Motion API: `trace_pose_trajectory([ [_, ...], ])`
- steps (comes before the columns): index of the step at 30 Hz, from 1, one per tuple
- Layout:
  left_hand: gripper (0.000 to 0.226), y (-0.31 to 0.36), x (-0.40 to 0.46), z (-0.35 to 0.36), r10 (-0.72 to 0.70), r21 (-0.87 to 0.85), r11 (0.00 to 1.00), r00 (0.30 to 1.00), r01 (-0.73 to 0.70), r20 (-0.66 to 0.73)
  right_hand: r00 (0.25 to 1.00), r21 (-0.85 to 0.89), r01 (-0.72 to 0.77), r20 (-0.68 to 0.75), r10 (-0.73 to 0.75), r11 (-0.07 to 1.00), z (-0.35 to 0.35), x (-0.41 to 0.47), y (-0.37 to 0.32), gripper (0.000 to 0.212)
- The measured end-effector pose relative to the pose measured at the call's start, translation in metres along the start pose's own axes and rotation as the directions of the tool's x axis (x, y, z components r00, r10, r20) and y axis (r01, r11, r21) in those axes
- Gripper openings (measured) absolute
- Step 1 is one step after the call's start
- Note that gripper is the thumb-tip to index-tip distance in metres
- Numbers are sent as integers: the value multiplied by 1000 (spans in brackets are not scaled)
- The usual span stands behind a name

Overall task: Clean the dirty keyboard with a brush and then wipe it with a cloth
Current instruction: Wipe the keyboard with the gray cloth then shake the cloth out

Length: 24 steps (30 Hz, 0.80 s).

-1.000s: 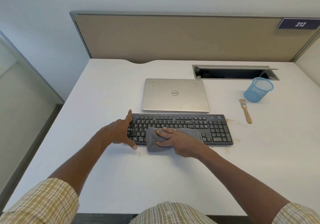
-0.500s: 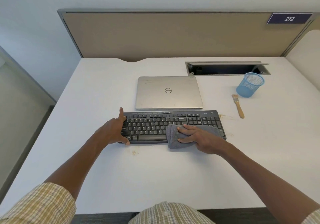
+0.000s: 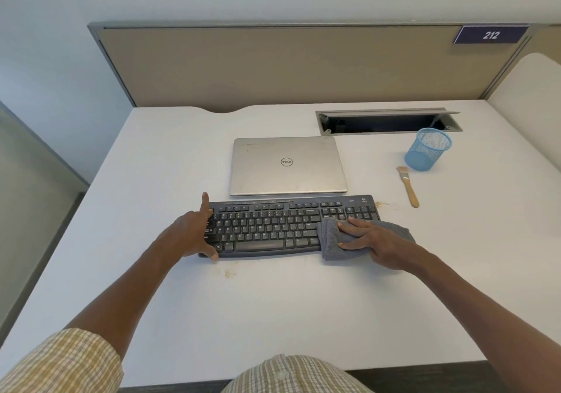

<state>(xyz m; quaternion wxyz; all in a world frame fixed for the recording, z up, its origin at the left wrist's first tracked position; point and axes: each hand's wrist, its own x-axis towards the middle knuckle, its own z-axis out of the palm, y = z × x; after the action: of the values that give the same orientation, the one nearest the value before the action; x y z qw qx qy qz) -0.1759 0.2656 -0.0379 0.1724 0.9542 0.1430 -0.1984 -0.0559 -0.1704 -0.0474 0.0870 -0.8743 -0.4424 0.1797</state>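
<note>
A black keyboard [image 3: 273, 225] lies across the middle of the white desk [image 3: 273, 307]. My left hand [image 3: 189, 232] holds its left end, the index finger along the far corner and the thumb at the near edge. My right hand [image 3: 373, 241] presses a folded grey cloth [image 3: 329, 241] flat onto the keyboard's right end, covering the number pad, fingers straight. A wooden-handled brush [image 3: 408, 184] lies on the desk to the right, beyond the keyboard.
A shut silver laptop [image 3: 288, 165] lies just behind the keyboard. A blue mesh cup [image 3: 428, 150] stands by the brush. An open cable slot [image 3: 385, 122] sits at the back right. Brown crumbs [image 3: 229, 272] dot the desk near the keyboard.
My right hand has slid the cloth rightward along the keyboard, from left of centre to its right end. My left hand has kept its hold on the left end.
</note>
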Motion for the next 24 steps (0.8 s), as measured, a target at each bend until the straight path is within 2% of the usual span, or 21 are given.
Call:
trace_pose_trajectory([
  [2,160,0,0,1,2,2,1000,1000,-2,-7,995,46,-99,-10,100,994,-6,-6,8,76],
  [5,160,0,1,2,-1,5,1000,1000,1,-14,936,302,-238,-180,301,923,-23,-12,17,79],
  [8,160,2,0,1,-4,18,1000,1000,4,-11,800,430,-392,-277,532,813,-44,-8,6,61],
  [12,159,6,-1,0,32,37,999,999,-31,-22,592,521,-585,-249,766,622,-42,16,-4,18],
  [14,159,7,-2,-1,38,52,998,999,-36,-22,537,497,-654,-227,812,571,-31,30,-11,18],
  [16,158,6,0,-2,30,44,999,1000,-29,-9,537,366,-710,-271,799,602,-14,44,-14,39],
  [19,158,6,2,-3,0,28,1000,1000,-1,14,607,158,-731,-294,738,664,11,60,-21,58],
  [21,158,6,3,-2,-8,19,1000,1000,8,16,626,137,-716,-310,716,685,24,67,-28,60],
  [24,157,4,1,-1,-22,-11,1000,1000,22,7,607,140,-722,-340,718,677,29,75,-35,64],
])
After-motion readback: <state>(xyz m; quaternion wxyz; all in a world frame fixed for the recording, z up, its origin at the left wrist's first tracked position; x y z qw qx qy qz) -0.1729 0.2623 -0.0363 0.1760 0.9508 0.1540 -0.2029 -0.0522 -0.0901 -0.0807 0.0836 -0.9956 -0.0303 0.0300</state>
